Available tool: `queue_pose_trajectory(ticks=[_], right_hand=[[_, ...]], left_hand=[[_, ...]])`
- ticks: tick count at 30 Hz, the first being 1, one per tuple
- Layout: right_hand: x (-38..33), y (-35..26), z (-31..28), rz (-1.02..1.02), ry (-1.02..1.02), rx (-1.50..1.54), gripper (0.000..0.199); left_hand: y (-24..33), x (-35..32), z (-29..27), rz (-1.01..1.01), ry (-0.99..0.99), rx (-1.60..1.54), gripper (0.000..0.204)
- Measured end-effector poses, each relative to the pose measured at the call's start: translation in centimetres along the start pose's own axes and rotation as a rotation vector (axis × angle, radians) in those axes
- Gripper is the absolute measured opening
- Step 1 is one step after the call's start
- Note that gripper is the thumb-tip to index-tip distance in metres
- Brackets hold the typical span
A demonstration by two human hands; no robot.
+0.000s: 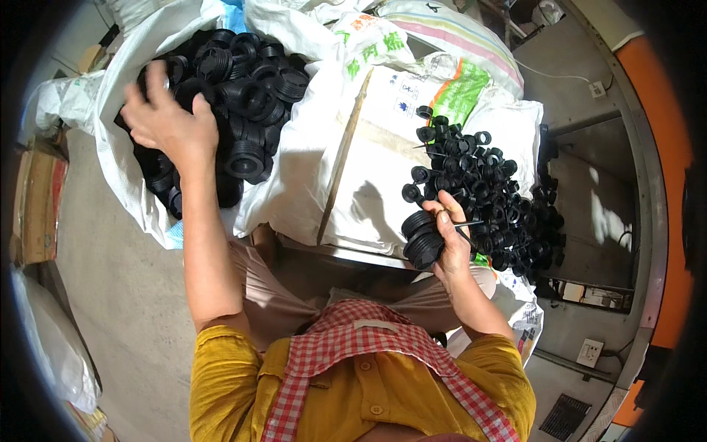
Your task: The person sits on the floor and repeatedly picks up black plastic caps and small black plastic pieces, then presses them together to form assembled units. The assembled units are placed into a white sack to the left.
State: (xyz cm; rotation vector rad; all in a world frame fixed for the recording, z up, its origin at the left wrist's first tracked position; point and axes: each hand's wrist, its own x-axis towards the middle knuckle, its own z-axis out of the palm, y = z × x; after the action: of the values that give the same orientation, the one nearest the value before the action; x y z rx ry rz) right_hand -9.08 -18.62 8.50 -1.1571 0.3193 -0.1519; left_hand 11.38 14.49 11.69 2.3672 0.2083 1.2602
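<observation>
Caps (247, 99) lie in bulk in the sack (116, 173), with what look like two more gripped by the right hand (453, 247), fingers clamped around them, beside the heap of rings (482, 169). Left hand (173, 129) is over the sack, fingers spread; contact cannot be told. Work appears unfinished: the held caps are not yet set down; finished count is indeterminable.

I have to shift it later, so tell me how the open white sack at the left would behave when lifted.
The open white sack would probably sag and flop, as its rim is creased and folded. The many black ribbed parts inside may make it heavy overall. They lie loose under the wide mouth, so some could spill if it tips.
</observation>
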Motion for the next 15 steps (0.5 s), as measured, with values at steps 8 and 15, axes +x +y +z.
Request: queue_pose_trajectory(ticks=[8,15], right_hand=[[1.3,1.3,0.7,-0.286,0.025,-0.13,0.02],[1.3,2.0,6.0,-0.63,0.022,-0.297,0.025]], left_hand=[[4.8,-2.1,-0.3,0.266,0.029,-0.533,0.033],[12.0,-15.0,-3.0,-0.492,-1.607,-1.714,0.103]])
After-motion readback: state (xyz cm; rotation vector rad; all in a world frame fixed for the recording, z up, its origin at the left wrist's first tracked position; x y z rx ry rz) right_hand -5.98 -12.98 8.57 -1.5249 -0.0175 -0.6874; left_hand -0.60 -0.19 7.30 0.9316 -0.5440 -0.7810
